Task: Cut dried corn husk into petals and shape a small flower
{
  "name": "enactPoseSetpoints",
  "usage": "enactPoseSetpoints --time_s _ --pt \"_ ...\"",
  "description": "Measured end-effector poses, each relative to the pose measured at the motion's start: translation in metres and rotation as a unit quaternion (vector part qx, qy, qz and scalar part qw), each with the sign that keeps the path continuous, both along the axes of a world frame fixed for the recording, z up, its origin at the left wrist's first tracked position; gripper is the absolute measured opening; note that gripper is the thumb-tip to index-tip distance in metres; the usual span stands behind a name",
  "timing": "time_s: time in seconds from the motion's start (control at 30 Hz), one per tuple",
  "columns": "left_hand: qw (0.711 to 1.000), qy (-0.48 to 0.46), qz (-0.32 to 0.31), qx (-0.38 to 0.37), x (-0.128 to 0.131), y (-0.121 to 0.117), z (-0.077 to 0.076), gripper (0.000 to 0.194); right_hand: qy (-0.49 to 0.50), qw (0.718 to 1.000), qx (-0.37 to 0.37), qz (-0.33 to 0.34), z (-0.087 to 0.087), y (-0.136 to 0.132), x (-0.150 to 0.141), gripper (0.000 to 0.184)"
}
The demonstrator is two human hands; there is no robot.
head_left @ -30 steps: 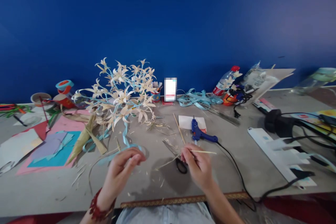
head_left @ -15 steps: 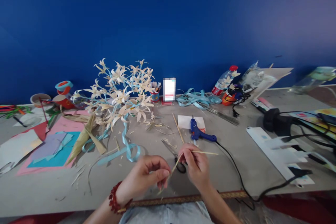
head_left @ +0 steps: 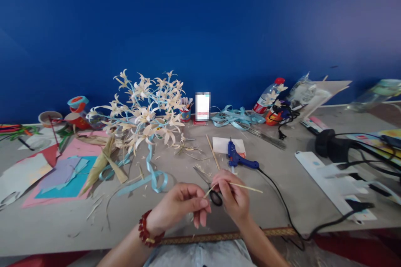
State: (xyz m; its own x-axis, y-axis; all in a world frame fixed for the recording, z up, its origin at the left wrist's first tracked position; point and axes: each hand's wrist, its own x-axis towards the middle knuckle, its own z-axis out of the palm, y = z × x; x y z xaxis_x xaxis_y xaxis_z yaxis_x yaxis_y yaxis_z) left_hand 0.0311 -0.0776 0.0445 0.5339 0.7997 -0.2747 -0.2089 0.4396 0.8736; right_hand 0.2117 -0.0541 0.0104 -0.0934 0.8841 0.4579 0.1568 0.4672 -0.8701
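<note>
A thin, pale husk strip (head_left: pixel 247 187) runs between my hands at the front of the table. My right hand (head_left: pixel 233 198) pinches it between thumb and fingers, and one end sticks out to the right. Closed on its other end, at the left, is the thumb and forefinger of my left hand (head_left: pixel 183 203); the remaining fingers curl below. Scissors (head_left: pixel 216 197) lie just behind, partly covered by my right hand. A blue glue gun (head_left: pixel 238 158) rests beyond that hand, on a white card (head_left: pixel 219 144).
Cream husk flowers on blue stems (head_left: pixel 142 112) stand at the back left, trailing blue ribbon (head_left: pixel 153 177). Dried husks (head_left: pixel 100 164) lie on coloured paper at left. A power strip (head_left: pixel 322 183) with cords is at right. A bottle (head_left: pixel 267 96) stands behind.
My left hand has moved slightly right and up along the strip, closer to my right hand. The strip's right end now slopes down a little.
</note>
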Motion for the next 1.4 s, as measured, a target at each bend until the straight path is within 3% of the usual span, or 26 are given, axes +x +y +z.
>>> enactPoseSetpoints --time_s 0.1,0.3,0.4,0.5,0.57,0.67,0.7,0.9,1.1,1.17,1.23,1.3,1.4 --pt "1.0 0.003 0.018 -0.011 0.001 -0.001 -0.001 0.033 0.032 0.998 -0.017 0.044 0.001 0.001 0.002 0.032" --pt "0.999 -0.042 0.002 -0.019 0.0 -0.004 -0.004 0.036 0.012 0.979 -0.026 0.2 0.011 0.007 0.004 0.02" --pt "1.0 -0.02 -0.004 0.006 0.0 -0.005 -0.005 0.036 0.038 0.98 -0.043 0.192 0.017 0.008 0.001 0.016" --pt "0.991 0.083 0.029 0.1 0.001 -0.005 -0.007 0.034 0.059 0.985 -0.057 0.151 0.017 0.005 -0.004 0.021" --pt "0.952 0.196 0.082 0.221 0.002 -0.005 -0.008 0.028 0.099 0.985 -0.082 0.118 0.014 0.003 -0.009 0.022" --pt "0.844 0.327 0.151 0.398 0.003 -0.004 -0.009 0.019 0.171 0.97 -0.146 0.096 0.008 0.001 -0.015 0.018" --pt "0.823 0.342 0.16 0.426 0.003 -0.004 -0.009 0.017 0.185 0.964 -0.164 0.099 0.006 0.0 -0.016 0.018" --pt "0.826 0.334 0.177 0.419 0.003 -0.002 -0.008 0.014 0.22 0.949 -0.188 0.121 -0.001 0.0 -0.02 0.019" --pt "0.782 0.369 0.222 0.451 0.002 -0.001 -0.013 0.013 0.216 0.949 -0.196 0.115 -0.008 -0.001 -0.023 0.022" --pt "0.788 0.372 0.212 0.443 0.002 0.0 -0.012 0.01 0.204 0.953 -0.192 0.112 -0.008 -0.001 -0.023 0.022" --pt "0.824 0.351 0.183 0.406 0.002 0.0 -0.009 0.005 0.189 0.959 -0.181 0.105 -0.007 -0.001 -0.023 0.02" --pt "0.86 0.323 0.156 0.364 0.001 0.001 -0.005 0.007 0.173 0.966 -0.164 0.104 -0.005 -0.001 -0.023 0.019" --pt "0.878 0.317 0.151 0.325 0.001 0.001 -0.002 0.017 0.149 0.974 -0.138 0.101 -0.004 -0.002 -0.023 0.018"
